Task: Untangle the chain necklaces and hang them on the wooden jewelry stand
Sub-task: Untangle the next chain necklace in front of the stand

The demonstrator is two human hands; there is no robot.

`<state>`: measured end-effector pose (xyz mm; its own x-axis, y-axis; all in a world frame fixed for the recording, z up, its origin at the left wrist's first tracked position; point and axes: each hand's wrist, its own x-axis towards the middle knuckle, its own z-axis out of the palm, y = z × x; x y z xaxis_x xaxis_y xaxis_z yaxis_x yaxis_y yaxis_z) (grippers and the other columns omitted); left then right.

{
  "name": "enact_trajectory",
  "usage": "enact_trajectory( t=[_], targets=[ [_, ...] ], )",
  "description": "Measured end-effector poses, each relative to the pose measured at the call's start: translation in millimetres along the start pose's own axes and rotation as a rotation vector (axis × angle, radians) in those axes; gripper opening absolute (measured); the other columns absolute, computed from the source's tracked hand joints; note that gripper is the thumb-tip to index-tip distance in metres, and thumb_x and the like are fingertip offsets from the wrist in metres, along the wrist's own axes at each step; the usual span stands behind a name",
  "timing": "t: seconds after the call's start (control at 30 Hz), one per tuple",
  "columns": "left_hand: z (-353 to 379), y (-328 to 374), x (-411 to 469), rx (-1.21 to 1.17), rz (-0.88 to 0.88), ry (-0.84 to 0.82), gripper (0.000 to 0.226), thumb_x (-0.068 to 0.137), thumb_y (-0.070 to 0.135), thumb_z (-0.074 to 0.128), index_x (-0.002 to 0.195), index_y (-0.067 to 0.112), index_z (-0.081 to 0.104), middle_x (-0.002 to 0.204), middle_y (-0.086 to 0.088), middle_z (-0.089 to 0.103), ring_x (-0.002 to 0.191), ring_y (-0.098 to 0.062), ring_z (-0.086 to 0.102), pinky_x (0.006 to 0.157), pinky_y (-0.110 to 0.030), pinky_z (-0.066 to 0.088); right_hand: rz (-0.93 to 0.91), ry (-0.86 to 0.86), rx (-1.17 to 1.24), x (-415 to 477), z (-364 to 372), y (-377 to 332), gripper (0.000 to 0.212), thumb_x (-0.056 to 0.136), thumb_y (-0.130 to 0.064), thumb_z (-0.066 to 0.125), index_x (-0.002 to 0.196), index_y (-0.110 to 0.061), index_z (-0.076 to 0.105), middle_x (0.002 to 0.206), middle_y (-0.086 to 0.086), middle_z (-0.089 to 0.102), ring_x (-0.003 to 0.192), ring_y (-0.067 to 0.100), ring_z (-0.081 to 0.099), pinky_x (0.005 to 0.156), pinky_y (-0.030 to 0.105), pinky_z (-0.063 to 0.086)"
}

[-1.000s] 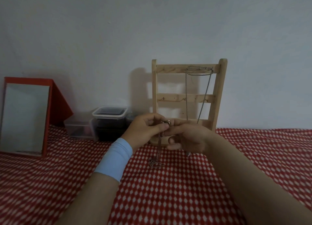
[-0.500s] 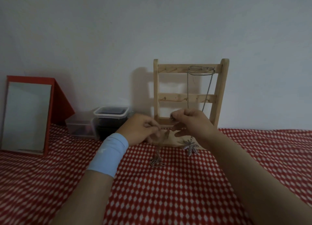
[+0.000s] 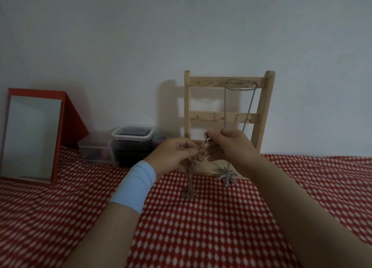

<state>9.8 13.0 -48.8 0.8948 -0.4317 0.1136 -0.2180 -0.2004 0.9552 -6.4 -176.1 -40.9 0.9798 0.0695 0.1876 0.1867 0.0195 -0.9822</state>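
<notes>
You're mid-untangle here — left hand (image 3: 177, 155) and right hand (image 3: 231, 145) both pinching the thin silver chain necklace (image 3: 190, 173) right in front of the pale wooden ladder-shaped jewelry stand (image 3: 188, 106), so I'd tease it loose gently next.

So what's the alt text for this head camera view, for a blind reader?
A left hand and a right hand pinch a thin chain necklace between them above a red checked cloth, its lower end pooled on the cloth. Behind them a wooden jewelry stand holds another necklace on its top bar; a red-framed mirror and plastic boxes stand at left.
</notes>
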Motion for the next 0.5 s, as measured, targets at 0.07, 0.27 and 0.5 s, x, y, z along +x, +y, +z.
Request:
enact_trajectory(
  t=[0.07, 0.27, 0.5],
  targets=[
    [-1.9, 0.2, 2.1, 0.021, 0.038, 0.077, 0.012, 0.094, 0.016, 0.06, 0.092, 0.01, 0.07, 0.1, -0.014, 0.074, 0.093, -0.029, 0.071, 0.086, -0.051, 0.057, 0.029, -0.053, 0.058, -0.7, 0.5, 1.4, 0.022, 0.104, -0.022, 0.056, 0.092, -0.006, 0.065, 0.076, 0.012, 0.068, 0.067, 0.024, 0.065, 0.066, 0.034, 0.061],
    [3.3, 2.0, 1.8, -0.047, 0.039, 0.052, 0.019, 0.1, 0.019, 0.051, 0.1, 0.007, 0.066, 0.085, -0.009, 0.072, 0.08, -0.024, 0.069, 0.084, -0.044, 0.057, 0.128, -0.163, 0.311, -0.2, 4.1, 1.1, 0.023, 0.107, -0.023, 0.048, 0.092, -0.007, 0.058, 0.076, 0.006, 0.059, 0.07, 0.023, 0.057, 0.082, 0.044, 0.055],
    [1.2, -0.6, 3.2, 0.01, 0.0, -0.026, 0.016, 0.099, 0.019, 0.053, 0.102, 0.013, 0.067, 0.094, -0.002, 0.073, 0.091, -0.018, 0.07, 0.09, -0.044, 0.056, 0.181, -0.121, 0.092, -5.0, 9.3, 0.5, 0.022, 0.108, -0.025, 0.048, 0.11, -0.007, 0.061, 0.053, -0.008, 0.047, 0.049, 0.01, 0.036, 0.061, 0.032, 0.049]
  ],
)
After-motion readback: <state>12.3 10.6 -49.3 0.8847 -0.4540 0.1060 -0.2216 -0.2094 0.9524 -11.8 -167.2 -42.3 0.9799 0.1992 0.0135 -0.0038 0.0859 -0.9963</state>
